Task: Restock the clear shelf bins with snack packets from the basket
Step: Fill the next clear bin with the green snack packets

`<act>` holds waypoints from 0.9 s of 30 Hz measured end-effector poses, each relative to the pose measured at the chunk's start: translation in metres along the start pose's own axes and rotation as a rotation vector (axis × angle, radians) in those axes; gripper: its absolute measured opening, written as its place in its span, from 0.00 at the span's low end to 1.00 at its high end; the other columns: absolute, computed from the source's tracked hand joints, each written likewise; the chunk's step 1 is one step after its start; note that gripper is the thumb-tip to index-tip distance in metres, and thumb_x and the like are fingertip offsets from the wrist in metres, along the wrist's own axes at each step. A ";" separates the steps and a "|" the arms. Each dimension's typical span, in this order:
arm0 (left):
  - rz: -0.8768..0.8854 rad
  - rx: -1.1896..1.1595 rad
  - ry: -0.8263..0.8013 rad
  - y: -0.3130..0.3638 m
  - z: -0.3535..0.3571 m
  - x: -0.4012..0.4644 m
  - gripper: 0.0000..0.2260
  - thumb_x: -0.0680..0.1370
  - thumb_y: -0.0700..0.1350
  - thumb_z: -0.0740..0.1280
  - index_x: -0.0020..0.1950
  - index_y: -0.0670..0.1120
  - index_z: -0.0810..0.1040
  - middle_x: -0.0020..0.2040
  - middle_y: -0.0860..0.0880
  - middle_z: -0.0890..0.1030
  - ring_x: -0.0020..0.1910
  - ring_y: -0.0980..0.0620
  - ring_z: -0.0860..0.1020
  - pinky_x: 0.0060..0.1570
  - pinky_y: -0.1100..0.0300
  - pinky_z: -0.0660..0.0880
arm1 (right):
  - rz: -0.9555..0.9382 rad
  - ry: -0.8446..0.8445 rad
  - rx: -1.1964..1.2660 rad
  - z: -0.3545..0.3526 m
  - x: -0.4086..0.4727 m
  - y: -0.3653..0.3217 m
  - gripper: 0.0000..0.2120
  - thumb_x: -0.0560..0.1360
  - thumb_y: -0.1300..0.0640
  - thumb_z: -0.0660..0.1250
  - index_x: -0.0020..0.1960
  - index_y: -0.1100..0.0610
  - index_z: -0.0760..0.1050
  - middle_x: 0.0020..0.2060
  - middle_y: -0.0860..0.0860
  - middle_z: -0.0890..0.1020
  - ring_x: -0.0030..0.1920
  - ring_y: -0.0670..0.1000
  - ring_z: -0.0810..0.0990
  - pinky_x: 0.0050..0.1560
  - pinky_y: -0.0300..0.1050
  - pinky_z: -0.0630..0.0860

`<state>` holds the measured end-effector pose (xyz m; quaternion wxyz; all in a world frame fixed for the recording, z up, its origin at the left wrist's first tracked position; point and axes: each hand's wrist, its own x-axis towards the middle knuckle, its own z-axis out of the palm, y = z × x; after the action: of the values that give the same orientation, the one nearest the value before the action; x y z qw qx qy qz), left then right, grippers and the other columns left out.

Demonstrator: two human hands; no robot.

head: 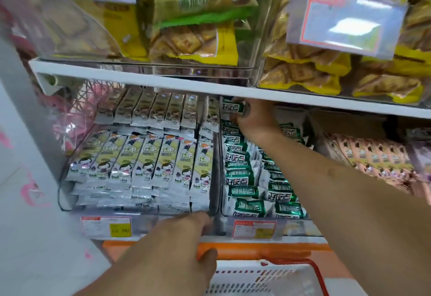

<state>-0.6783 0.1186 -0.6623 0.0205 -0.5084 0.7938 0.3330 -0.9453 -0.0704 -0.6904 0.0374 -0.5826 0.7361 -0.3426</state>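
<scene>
A shop: price tags point(106, 225) front snack-filled bins point(140, 211) (clear ones).

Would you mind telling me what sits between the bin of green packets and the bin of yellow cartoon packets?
In the head view, only the bins' clear divider walls separate the green packets from the yellow cartoon packets.

The lower white shelf point(303, 240) carries clear bins side by side: left bin point(70, 155) with yellow-and-silver packets point(149, 162), middle bin point(220, 155) with green-and-white packets point(242, 169), pink packets point(373, 153) toward the right edge.
</scene>
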 end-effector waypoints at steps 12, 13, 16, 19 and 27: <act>0.052 -0.005 0.025 -0.004 0.006 -0.006 0.14 0.81 0.58 0.65 0.66 0.62 0.72 0.63 0.63 0.76 0.55 0.60 0.79 0.58 0.61 0.77 | -0.194 -0.086 -0.129 -0.040 -0.040 0.006 0.32 0.77 0.48 0.76 0.78 0.45 0.70 0.74 0.51 0.73 0.75 0.57 0.68 0.76 0.52 0.65; 0.055 -0.008 0.017 -0.003 0.005 -0.008 0.15 0.81 0.57 0.65 0.68 0.61 0.72 0.64 0.63 0.76 0.55 0.60 0.79 0.58 0.62 0.76 | -0.207 -0.088 -0.127 -0.049 -0.049 0.004 0.32 0.78 0.48 0.75 0.79 0.46 0.70 0.73 0.52 0.73 0.74 0.56 0.68 0.75 0.50 0.65; 0.070 -0.007 0.009 -0.006 0.006 -0.012 0.16 0.81 0.55 0.66 0.69 0.59 0.72 0.64 0.59 0.79 0.53 0.60 0.81 0.56 0.60 0.79 | -0.239 -0.100 -0.114 -0.073 -0.086 0.001 0.30 0.79 0.47 0.73 0.79 0.46 0.70 0.72 0.51 0.76 0.70 0.56 0.74 0.73 0.50 0.69; 0.060 0.034 -0.010 -0.011 0.005 -0.016 0.09 0.81 0.53 0.67 0.61 0.55 0.77 0.58 0.55 0.81 0.52 0.55 0.82 0.53 0.53 0.81 | -0.252 -0.129 -0.099 -0.096 -0.146 -0.011 0.22 0.82 0.48 0.69 0.75 0.45 0.73 0.65 0.50 0.74 0.68 0.55 0.70 0.71 0.48 0.67; -0.082 0.194 -0.105 -0.072 0.069 -0.019 0.15 0.81 0.49 0.66 0.64 0.43 0.76 0.61 0.43 0.79 0.57 0.44 0.79 0.53 0.55 0.77 | -0.369 -0.735 -0.134 -0.045 -0.330 -0.022 0.14 0.83 0.51 0.65 0.66 0.52 0.72 0.59 0.48 0.73 0.56 0.50 0.75 0.57 0.52 0.75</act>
<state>-0.6313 0.1525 -0.7454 0.1248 -0.5179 0.7987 0.2797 -0.8426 0.2395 -0.7579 0.1975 -0.7894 0.5776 -0.0641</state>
